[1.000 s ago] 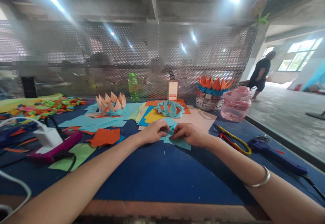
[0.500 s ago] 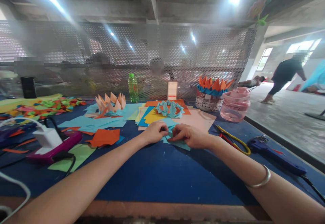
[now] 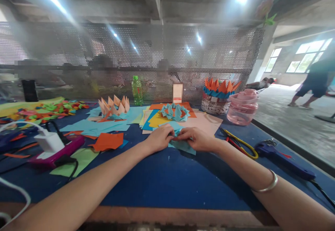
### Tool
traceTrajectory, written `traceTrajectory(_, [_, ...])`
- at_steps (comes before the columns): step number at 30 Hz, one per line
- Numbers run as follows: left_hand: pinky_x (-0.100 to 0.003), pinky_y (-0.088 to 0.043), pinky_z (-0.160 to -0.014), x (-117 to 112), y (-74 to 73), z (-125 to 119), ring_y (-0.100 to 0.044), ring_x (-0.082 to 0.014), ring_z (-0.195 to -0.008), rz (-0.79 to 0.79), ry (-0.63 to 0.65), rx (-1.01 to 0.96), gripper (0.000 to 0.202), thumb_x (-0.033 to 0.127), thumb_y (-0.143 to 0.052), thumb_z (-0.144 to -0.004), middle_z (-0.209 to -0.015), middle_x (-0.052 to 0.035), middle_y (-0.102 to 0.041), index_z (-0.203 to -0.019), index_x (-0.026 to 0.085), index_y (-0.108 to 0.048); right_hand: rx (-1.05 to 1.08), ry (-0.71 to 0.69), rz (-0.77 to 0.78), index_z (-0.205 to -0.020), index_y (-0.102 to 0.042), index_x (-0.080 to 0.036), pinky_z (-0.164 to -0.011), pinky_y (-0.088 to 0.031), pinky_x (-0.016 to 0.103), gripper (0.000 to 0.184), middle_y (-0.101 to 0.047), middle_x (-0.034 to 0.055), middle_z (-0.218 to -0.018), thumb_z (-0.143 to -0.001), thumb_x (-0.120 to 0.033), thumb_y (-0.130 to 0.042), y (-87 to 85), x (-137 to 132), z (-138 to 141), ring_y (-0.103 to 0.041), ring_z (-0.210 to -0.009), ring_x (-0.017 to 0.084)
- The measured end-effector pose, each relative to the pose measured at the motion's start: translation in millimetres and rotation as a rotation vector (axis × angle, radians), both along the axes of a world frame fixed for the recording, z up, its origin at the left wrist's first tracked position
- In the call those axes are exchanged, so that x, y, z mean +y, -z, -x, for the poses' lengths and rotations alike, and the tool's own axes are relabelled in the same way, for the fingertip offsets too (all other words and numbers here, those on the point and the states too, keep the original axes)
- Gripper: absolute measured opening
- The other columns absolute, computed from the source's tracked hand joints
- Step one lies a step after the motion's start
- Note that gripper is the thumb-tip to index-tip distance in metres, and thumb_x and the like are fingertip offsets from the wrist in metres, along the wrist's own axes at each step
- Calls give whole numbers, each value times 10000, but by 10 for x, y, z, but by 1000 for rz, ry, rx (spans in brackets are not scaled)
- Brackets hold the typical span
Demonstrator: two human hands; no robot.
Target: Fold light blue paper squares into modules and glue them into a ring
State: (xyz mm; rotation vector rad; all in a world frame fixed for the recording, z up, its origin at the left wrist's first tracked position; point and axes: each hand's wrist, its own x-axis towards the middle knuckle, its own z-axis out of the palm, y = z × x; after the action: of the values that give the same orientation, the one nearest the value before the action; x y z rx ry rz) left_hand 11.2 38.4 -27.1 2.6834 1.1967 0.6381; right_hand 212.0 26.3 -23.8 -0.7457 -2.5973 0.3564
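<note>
My left hand (image 3: 159,138) and my right hand (image 3: 195,139) meet at the middle of the table, fingertips pinching a folded piece of light-blue paper (image 3: 182,146). Part of that paper is hidden under my fingers. Just beyond them, a ring of light-blue folded paper units (image 3: 175,113) rests on orange and yellow sheets. A peach-and-orange origami crown (image 3: 113,106) stands further left. Loose sheets of coloured paper lie under and around my hands on the dark blue tabletop (image 3: 167,179).
Right of my hands lie yellow-handled pliers (image 3: 239,144) and a purple glue gun (image 3: 284,161). A pink plastic jar (image 3: 243,107), an orange-and-blue paper crown (image 3: 218,88) and a green bottle (image 3: 137,91) stand behind. A white charger (image 3: 49,142) sits left. A person (image 3: 311,82) walks beyond the table's right edge.
My hands have drawn slightly closer together on the blue paper. The person at the right has walked further right across the floor.
</note>
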Motion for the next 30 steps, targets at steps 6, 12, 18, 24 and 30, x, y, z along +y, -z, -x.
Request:
traceTrajectory(6, [-305,-419,-734,7,7,5,-532,-192,-811,1,5,-10,91,110,-481,-762,-820,-40,-545,-770,178,-541,-73,-7,-98,-1145,-636,-316,-824,-416,266,554,-581,39,-960,-747,24,-456,13,-47,28,-541,-903,153])
traceTrajectory(12, [-313,-436,-753,16,40,28,-529,-198,-863,-10,-56,-82,147,163,-529,-751,-911,-53,-534,-894,185,-499,-101,-4,-68,-1124,-647,-328,-826,-413,261,519,-570,32,-961,-770,3,-459,3,-42,30,-538,-896,146])
traceTrajectory(18, [-324,-428,-732,0,74,28,-524,-207,-859,-18,-163,-67,116,205,-548,-747,-885,-42,-517,-838,193,-477,-101,-21,-53,-1116,-648,-345,-819,-413,264,480,-567,26,-953,-805,-26,-469,-10,-51,24,-539,-876,139])
traceTrajectory(24, [-322,-428,-749,25,92,9,-522,-200,-847,-17,-210,-55,55,198,-510,-777,-867,-37,-520,-818,197,-474,-106,-17,-37,-1117,-648,-342,-823,-411,271,462,-570,30,-981,-812,-38,-481,-18,-66,31,-538,-891,137])
traceTrajectory(30, [-329,-430,-774,38,77,15,-523,-198,-855,-22,-248,-49,63,151,-460,-783,-859,-39,-523,-824,196,-477,-107,-14,-51,-1103,-659,-332,-798,-420,263,462,-579,32,-952,-804,-28,-481,-16,-74,46,-535,-884,139])
